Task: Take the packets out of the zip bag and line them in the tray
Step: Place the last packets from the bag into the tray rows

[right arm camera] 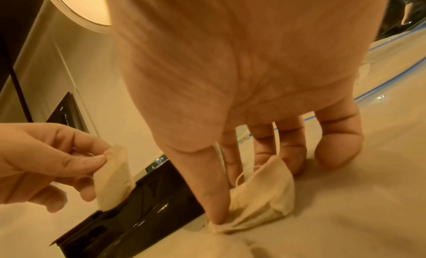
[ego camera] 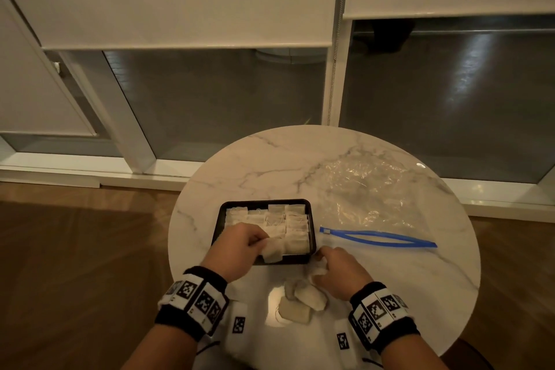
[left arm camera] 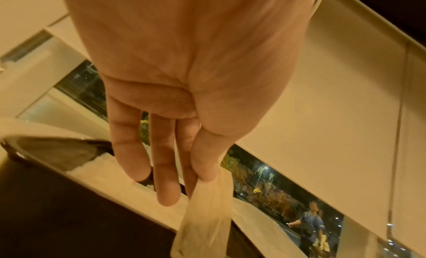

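Note:
A black tray (ego camera: 220, 221) on the round marble table holds several pale packets (ego camera: 295, 224) in rows. My left hand (ego camera: 264, 246) pinches one packet (ego camera: 272, 253) between thumb and finger over the tray's near edge; the left wrist view shows that packet (left arm camera: 205, 218) hanging from the thumb. My right hand (ego camera: 319, 265) is by the tray's near right corner, thumb and fingers closing on a crumpled packet (right arm camera: 262, 192) that lies on the table. The clear zip bag (ego camera: 369, 189) with its blue zip (ego camera: 378, 239) lies flat to the right, mouth open.
A few loose packets (ego camera: 303, 300) lie on the table (ego camera: 270, 159) between my wrists, near its front edge. Past the round table's rim are wooden floor and low windows with blinds.

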The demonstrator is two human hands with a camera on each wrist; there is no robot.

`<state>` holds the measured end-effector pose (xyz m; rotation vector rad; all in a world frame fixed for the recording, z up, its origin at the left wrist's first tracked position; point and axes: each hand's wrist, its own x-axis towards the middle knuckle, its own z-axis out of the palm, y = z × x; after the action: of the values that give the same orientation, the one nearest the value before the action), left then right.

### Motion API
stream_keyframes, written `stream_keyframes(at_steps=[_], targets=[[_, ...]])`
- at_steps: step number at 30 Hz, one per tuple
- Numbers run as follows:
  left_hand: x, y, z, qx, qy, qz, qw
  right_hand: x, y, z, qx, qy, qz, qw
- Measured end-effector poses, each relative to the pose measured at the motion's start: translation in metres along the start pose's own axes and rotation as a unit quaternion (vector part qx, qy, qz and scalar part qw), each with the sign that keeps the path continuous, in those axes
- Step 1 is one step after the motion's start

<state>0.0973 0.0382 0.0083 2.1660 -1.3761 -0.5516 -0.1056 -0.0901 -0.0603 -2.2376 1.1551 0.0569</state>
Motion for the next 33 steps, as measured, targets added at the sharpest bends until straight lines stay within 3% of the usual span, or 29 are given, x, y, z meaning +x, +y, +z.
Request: stream_keyframes(at_steps=[8,13,20,33], targets=[[0.015,-0.033,-0.033,0.09,0.046,-0.07,0.992,-0.003,-0.002,-0.001,-0.002,0.004,-0.018,1.0],[0.025,-0.049,-0.035,0.153,-0.007,-0.109,0.982,-0.004,0.0,-0.002,0.016,-0.003,-0.015,1.0],[0.034,-0.053,-0.028,0.213,-0.076,-0.101,0.969,-0.007,0.004,-0.015,0.08,-0.003,-0.007,0.997],[0.04,-0.055,-0.031,0.271,-0.105,-0.073,0.954,-0.011,0.006,-0.023,0.1,-0.016,0.004,0.995]])
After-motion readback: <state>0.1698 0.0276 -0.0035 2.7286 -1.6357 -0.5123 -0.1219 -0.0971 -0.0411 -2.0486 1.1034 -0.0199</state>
